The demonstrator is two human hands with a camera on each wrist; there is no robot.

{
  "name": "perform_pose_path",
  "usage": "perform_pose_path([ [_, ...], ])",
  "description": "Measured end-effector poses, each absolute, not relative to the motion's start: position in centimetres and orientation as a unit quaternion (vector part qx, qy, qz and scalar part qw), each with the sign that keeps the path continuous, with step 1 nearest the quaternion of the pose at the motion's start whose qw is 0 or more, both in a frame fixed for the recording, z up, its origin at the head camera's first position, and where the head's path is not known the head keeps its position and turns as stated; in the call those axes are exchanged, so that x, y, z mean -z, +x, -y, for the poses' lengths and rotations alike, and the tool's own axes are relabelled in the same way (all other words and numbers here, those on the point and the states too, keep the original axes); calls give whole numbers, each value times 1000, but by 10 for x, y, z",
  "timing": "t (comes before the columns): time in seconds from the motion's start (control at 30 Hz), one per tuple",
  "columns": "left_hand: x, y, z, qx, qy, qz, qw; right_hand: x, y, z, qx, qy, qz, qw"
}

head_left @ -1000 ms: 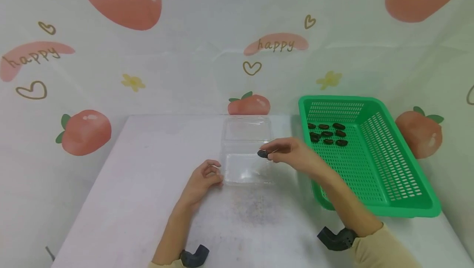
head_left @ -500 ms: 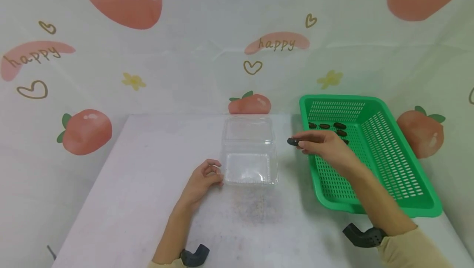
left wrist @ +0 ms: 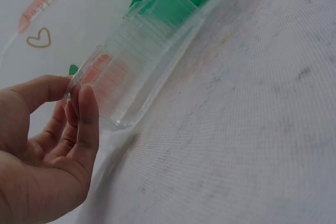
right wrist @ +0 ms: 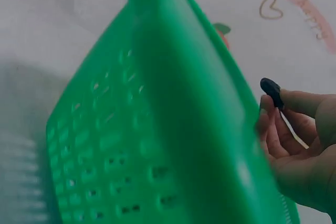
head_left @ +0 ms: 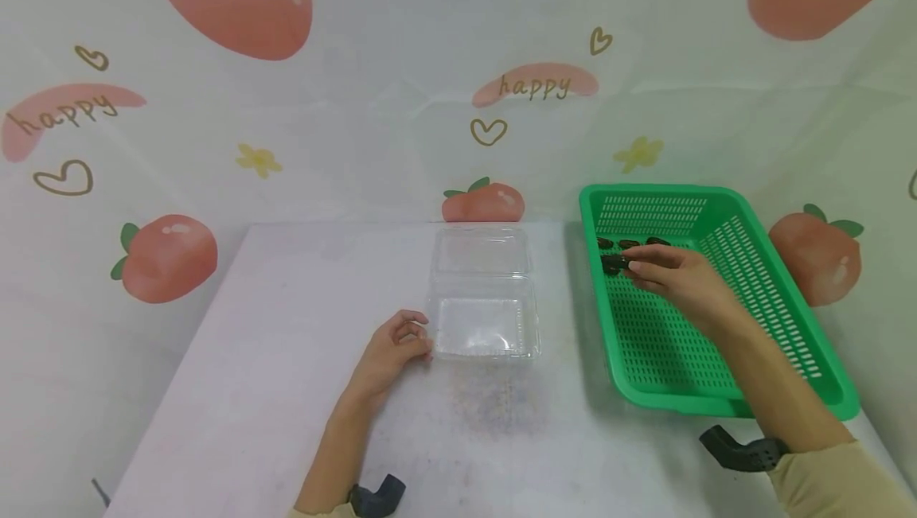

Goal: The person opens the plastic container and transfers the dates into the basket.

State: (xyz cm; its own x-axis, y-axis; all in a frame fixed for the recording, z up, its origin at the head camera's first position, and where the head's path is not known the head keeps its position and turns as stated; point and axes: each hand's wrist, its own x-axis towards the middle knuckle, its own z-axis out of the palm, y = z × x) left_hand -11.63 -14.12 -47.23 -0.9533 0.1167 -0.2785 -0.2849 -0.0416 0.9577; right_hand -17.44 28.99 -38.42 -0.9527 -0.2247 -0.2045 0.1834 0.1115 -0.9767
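Note:
My left hand [head_left: 390, 351] pinches the near left rim of a clear plastic clamshell box [head_left: 483, 327], its lid folded open toward the wall. In the left wrist view, thumb and forefinger meet at the box's edge [left wrist: 73, 82]. A dark, glossy, oval date [head_left: 618, 262] is pinched between the thumb and fingertips of my right hand [head_left: 680, 279], over the left part of the green basket [head_left: 716, 191]. The right wrist view shows the pinched date [right wrist: 271, 88] above the basket's rim. Several other dates [head_left: 605, 243] lie in the basket, partly hidden by the right hand.
The basket has slotted, raised walls and stands at the table's right side, with a gap between it and the box. A white table [head_left: 301, 303] meets a fruit-printed wall cover [head_left: 358, 104] at the back. Black cameras sit on both wrists.
My right hand has moved right, from over the box to over the basket, with the date still pinched. The left hand has stayed at the box's edge.

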Motion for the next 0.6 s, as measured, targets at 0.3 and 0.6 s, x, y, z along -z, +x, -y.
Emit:
perform_pose_path([
  [0.3,474,-115,142,-723,-63,-673,139,403,-180,-317,644,-4,-749,154],
  [0.6,474,-116,143,-727,-59,-670,139,421,-191,-327,552,-4,-818,159],
])
